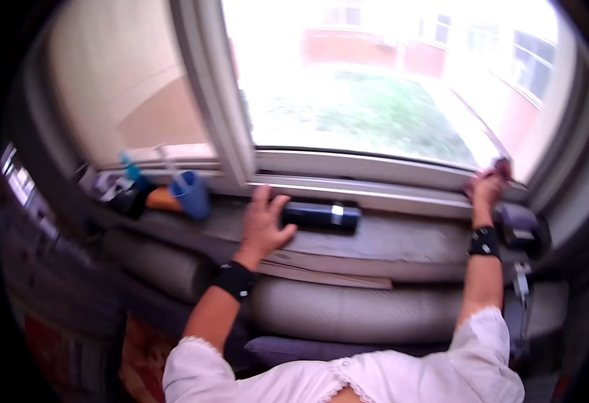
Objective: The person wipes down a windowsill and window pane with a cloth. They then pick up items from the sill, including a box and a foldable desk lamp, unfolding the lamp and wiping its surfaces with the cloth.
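Now my left hand (262,221) splays its fingers at a black cylinder (321,216); far right, my right hand (487,188) clutches reddish cloth (502,168).

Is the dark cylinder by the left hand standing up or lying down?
Lying down: the dark cylinder stretches lengthwise along the windowsill, beside the left hand.

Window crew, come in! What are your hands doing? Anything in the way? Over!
Left hand spread beside dark bottle, touch unclear. Right hand at window frame, lower right corner, seemingly holding reddish cloth. Bottle on sill between hands, maybe in the way.
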Demonstrator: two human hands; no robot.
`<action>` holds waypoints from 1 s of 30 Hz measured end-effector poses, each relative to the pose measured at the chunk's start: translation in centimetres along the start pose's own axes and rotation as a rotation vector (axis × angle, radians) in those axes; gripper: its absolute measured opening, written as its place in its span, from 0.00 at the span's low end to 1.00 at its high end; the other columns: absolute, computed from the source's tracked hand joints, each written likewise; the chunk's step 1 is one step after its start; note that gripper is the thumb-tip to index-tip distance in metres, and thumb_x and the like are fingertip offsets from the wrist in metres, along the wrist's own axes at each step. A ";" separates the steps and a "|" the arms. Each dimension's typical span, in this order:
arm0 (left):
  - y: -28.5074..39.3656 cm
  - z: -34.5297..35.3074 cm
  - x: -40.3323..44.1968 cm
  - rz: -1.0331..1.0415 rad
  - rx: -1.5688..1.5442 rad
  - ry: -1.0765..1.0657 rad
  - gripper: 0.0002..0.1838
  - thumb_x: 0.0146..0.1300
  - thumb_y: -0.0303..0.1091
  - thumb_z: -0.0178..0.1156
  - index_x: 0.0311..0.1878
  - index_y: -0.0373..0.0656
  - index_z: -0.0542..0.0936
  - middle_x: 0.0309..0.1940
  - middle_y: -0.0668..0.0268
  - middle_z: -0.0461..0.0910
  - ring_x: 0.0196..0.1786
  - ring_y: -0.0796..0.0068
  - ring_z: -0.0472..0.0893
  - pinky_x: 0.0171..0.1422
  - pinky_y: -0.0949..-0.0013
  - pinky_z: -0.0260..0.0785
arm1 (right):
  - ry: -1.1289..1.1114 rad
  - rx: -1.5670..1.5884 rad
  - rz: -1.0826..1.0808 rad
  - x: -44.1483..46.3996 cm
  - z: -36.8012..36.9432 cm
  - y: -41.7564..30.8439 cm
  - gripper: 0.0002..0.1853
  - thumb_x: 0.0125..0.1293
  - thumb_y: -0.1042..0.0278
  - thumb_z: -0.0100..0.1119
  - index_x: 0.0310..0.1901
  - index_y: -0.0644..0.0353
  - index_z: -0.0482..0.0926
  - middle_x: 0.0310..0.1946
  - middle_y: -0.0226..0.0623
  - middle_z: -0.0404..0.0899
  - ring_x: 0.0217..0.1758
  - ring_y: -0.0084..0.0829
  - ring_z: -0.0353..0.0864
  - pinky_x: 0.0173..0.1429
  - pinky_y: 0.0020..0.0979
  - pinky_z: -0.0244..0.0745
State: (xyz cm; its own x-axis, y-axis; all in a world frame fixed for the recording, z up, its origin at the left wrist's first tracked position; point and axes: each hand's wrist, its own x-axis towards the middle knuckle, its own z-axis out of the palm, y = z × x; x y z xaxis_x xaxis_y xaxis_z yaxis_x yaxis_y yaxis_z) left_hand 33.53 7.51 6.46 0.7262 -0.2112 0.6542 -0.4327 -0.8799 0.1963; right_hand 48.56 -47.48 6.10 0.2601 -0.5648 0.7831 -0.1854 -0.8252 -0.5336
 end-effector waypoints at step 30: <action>1.4 -0.8 0.1 -0.097 -0.062 -0.094 0.31 0.43 0.33 0.63 0.56 0.47 0.70 0.66 0.52 0.54 0.68 0.49 0.56 0.70 0.58 0.51 | -0.079 0.116 -0.942 -7.7 -7.9 -20.6 0.24 0.55 0.70 0.54 0.56 0.49 0.71 0.66 0.33 0.58 0.69 0.31 0.57 0.69 0.44 0.51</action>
State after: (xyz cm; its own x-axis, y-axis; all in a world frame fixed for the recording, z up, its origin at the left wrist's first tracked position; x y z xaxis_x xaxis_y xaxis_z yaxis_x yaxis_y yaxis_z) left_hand 32.57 6.61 7.32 0.8122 -0.1677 0.5587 -0.3875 -0.8710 0.3020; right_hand 42.87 -26.10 13.60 0.3189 0.3378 0.8856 0.2274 -0.9343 0.2745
